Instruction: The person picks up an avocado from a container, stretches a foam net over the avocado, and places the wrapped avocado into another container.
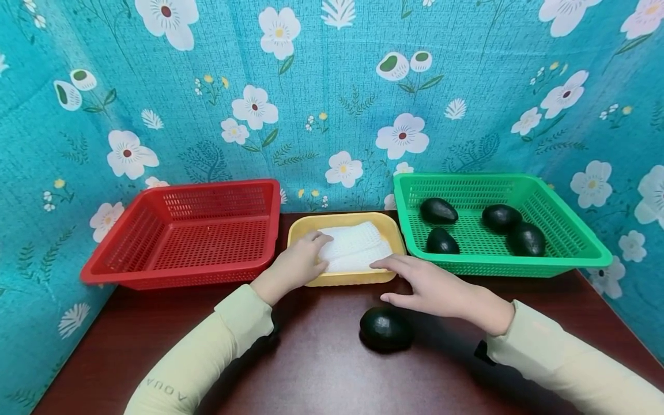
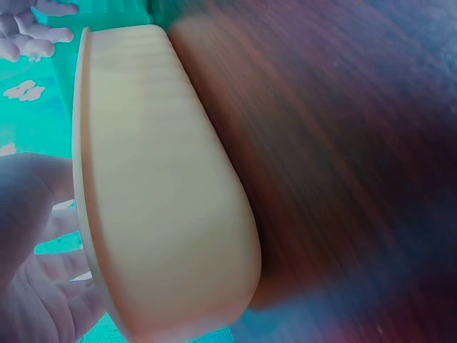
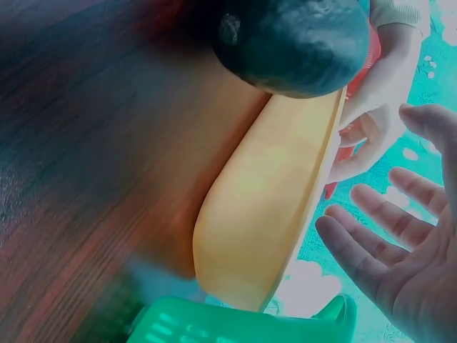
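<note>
Yellow tub [image 1: 353, 279]: cloth [image 1: 355, 245] inside, left hand [image 1: 297, 262] and right hand [image 1: 433, 285] loosely open at rim, apparently gripping nothing; 4 avocados [image 1: 501, 218] basketed at its right, 1 avocado [image 1: 385, 329] judged outstanding in front.

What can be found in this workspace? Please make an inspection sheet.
Surface: dark reddish-brown table, shiny.
Job's things: white material inside yellow tray; loose avocado on the table, nearer the camera.
Clutter: nothing seen.
Left hand: over tray's left rim, fingers at the white material.
Right hand: fingers spread at tray's right side, holding nothing.
Cables: nothing seen.
Surroundings: red basket left, green basket with four avocados right, blue floral curtain behind.
</note>
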A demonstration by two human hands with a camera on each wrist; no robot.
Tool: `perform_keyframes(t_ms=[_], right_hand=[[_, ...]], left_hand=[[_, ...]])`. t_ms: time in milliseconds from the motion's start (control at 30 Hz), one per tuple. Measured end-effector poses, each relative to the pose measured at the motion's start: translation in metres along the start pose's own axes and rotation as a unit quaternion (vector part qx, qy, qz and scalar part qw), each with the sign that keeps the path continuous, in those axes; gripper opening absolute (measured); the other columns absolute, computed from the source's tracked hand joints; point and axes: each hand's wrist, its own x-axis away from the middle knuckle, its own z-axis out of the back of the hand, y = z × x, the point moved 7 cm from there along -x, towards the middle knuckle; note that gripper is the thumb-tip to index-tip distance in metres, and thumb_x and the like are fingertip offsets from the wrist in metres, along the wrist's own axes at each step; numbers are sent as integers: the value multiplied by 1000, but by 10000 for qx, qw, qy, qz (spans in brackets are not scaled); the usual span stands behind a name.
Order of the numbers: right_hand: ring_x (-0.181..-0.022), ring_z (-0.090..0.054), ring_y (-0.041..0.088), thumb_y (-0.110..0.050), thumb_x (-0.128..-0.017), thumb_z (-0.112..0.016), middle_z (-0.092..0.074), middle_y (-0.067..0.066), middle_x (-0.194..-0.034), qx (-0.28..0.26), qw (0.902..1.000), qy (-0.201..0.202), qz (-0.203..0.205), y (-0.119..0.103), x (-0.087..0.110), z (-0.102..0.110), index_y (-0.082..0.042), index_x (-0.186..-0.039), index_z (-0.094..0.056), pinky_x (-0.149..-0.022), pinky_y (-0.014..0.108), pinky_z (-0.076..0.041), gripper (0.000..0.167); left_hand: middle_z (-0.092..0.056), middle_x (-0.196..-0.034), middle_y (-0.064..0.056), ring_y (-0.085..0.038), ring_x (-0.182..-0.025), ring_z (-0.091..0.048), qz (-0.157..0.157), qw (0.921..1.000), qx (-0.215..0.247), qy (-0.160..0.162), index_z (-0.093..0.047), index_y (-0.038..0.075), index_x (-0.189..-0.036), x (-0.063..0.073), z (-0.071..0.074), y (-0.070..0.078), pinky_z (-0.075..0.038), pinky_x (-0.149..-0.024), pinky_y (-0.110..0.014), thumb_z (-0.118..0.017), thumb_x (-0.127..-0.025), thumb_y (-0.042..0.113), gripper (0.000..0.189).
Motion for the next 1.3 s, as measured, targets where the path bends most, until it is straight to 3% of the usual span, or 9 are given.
perform_keyframes(t_ms=[133, 367, 700, 867, 1000, 1133, 1300], right_hand=[[-113, -61, 22, -36, -95, -74, -64, 4, -129, -10, 10000, -25, -87, 3, -1, 0, -10, -139, -59, -96, 43, -53, 52], [-116, -60, 19, -34, -94, -76, -63, 3, -132, -50, 9998, 59, -199, 8, 0, 1, -12, -142, -56, -98, 42, -52, 56], [-113, -63, 22, -27, -95, -76, -63, 5, -133, -202, 9991, 279, -260, 13, -1, 9, -12, -142, -56, -93, 43, -55, 53], [-100, -63, 19, -18, -94, -76, -63, 7, -132, -234, 9978, 592, -200, 14, 1, 20, -12, -141, -57, -81, 41, -57, 50], [-99, -63, 20, -16, -93, -77, -63, 6, -133, -246, 9972, 690, -155, 14, 1, 23, -11, -139, -58, -80, 41, -58, 50], [-102, -63, 23, -14, -93, -77, -63, 7, -132, -267, 9968, 742, -107, 14, 1, 25, -10, -140, -58, -82, 41, -58, 50], [-94, -64, 22, -12, -93, -77, -66, 10, -124, -250, 9954, 926, -81, 14, 0, 28, -10, -138, -60, -72, 31, -56, 49]], left_hand=[[-58, -138, -19, -30, -122, -60, 28, 10000, -1, -51, -58, 0, -140, -1, 0, 1, -53, -99, -41, -76, -92, 12, 52], [-68, -125, -20, -29, -117, -65, -117, 9998, 125, 72, -69, -4, -128, 0, 3, 0, -53, -97, -41, -70, -93, 1, 35], [-73, -117, -15, -28, -109, -69, -89, 9963, 221, 826, -74, 0, -119, 8, 20, -2, -56, -94, -41, -70, -94, 0, 25], [-73, -118, -15, -28, -109, -69, -20, 9949, 169, 998, -75, 1, -119, 10, 27, -2, -56, -94, -41, -72, -94, 3, 25], [-73, -117, -15, -29, -110, -69, 3, 9937, 102, 1120, -75, 2, -118, 11, 33, -3, -56, -94, -41, -73, -94, 3, 24], [-74, -114, -15, -29, -106, -70, -159, 9901, 35, 1393, -76, 0, -115, 15, 41, -2, -57, -91, -41, -72, -93, -1, 22], [-74, -111, -14, -28, -104, -71, -303, 9863, 43, 1622, -76, 0, -113, 20, 47, 1, -57, -90, -40, -74, -91, -1, 22]])
